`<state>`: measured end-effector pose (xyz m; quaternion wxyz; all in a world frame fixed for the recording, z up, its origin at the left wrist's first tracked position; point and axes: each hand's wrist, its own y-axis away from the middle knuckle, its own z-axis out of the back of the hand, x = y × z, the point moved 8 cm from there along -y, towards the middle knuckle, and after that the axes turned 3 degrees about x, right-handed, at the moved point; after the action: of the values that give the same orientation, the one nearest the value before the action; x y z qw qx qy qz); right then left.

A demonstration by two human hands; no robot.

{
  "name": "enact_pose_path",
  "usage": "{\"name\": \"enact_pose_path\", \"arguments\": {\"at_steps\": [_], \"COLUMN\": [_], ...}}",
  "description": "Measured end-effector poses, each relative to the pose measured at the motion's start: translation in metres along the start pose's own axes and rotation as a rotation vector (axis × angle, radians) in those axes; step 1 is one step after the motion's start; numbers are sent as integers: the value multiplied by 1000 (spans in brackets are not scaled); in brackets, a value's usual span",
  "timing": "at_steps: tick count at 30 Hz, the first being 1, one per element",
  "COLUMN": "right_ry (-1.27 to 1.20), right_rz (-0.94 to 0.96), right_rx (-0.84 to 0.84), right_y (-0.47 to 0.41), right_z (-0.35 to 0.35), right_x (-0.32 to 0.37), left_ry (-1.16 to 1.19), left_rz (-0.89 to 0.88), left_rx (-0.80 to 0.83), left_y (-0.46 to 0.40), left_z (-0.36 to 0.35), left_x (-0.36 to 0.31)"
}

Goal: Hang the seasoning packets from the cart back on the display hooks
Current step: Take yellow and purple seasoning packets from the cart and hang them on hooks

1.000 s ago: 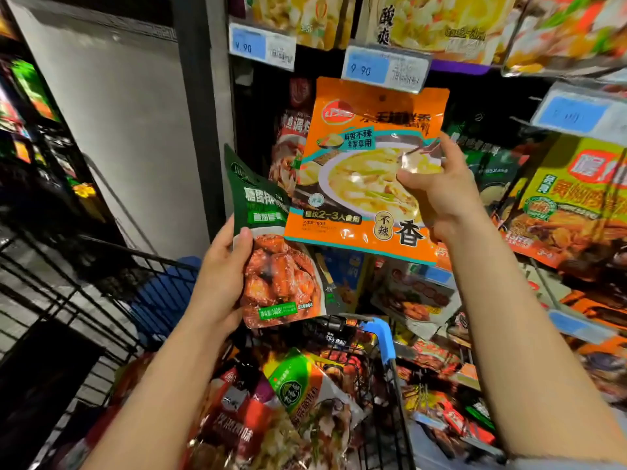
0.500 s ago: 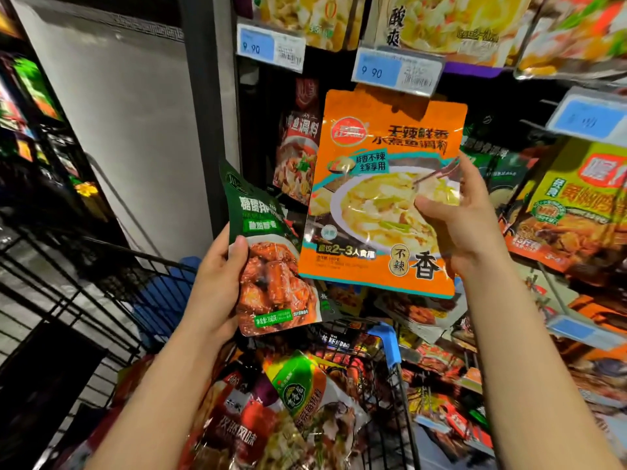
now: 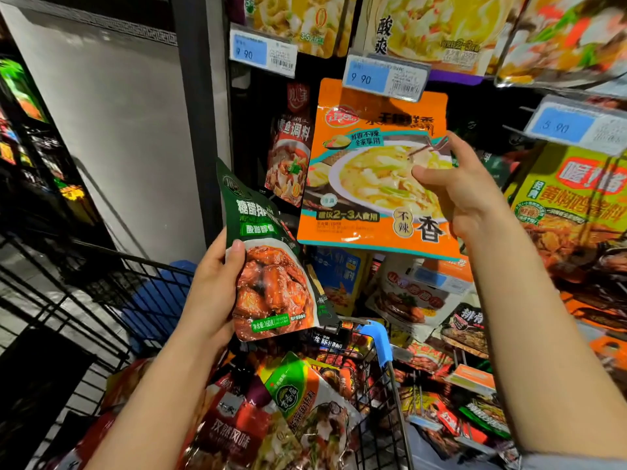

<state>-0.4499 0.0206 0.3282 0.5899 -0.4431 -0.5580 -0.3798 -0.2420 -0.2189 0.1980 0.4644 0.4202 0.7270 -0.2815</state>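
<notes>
Writing on the orange packet (image 3: pixel 369 184) reads "不辣", "香" and "2-3人食用"; the right hand (image 3: pixel 464 191) pinches its right edge, thumb on the front, fingers behind. It stands upright, long axis vertical, its top tucked behind a price tag (image 3: pixel 385 76) marked "9 90". The left hand (image 3: pixel 212 286) grips a green packet (image 3: pixel 268 262) reading "160克", tilted top-left, held over the cart (image 3: pixel 142 293) below both fingers.

Glossy, seemingly plastic packets (image 3: pixel 373 184); wire cart (image 3: pixel 112 266).
</notes>
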Motion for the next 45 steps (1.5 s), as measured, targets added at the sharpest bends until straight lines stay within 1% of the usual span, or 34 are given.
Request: {"name": "enact_pose_path", "arguments": {"at_steps": [8, 13, 18, 22, 24, 25, 27, 28, 29, 30, 32, 33, 34, 36, 38, 41, 42, 45], "right_ry": [-10, 65, 285, 504, 591, 603, 571, 539, 482, 384, 129, -5, -107, -239, -262, -153, -125, -28], "right_rz": [-48, -16, 42, -54, -104, -85, 6, 28, 18, -22, -198, -292, -334, -298, -197, -103, -84, -62], "right_rx": [-33, -142, -259, -281, -262, -277, -319, -308, -261, -168, 104, 211, 259, 231, 152, -8, -35, -115], "right_y": [1, -21, -69, -92, -84, -78, -59, -45, -26, -5, 52, 80, 101, 121, 127, 132, 134, 136], "right_z": [3, -3, -21, -22, -19, -17, -10, -6, -4, -4, -15, -19, -15, 14, 50, 99, 109, 126], "right_x": [3, -11, -26, -46, -52, -52, -48, -49, -54, -62, -83, -92, -98, -105, -97, -83, -80, -80], "left_ry": [-3, -14, -90, -111, -105, -92, -56, -39, -23, -3, 54, 74, 78, 48, -7, -150, -181, -172], "left_rz": [-11, -2, -13, -27, -34, -38, -45, -50, -56, -63, -60, -52, -39, -13, 19, 44, 50, 67], "left_rx": [-12, -22, -51, -49, -23, -17, 7, 35, 71, 107, 161, 192, 225, 277, 290, 324, 328, 286], "left_y": [3, 3, 13, 22, 27, 28, 29, 29, 29, 29, 31, 32, 33, 34, 33, 30, 28, 28], "left_z": [0, 4, 17, 17, 12, 9, 0, -10, -22, -34, -62, -76, -90, -120, -143, -174, -182, -207], "left_x": [-3, -2, -7, -14, -16, -17, -16, -14, -12, -9, -1, 5, 14, 29, 45, 69, 78, 89]}}
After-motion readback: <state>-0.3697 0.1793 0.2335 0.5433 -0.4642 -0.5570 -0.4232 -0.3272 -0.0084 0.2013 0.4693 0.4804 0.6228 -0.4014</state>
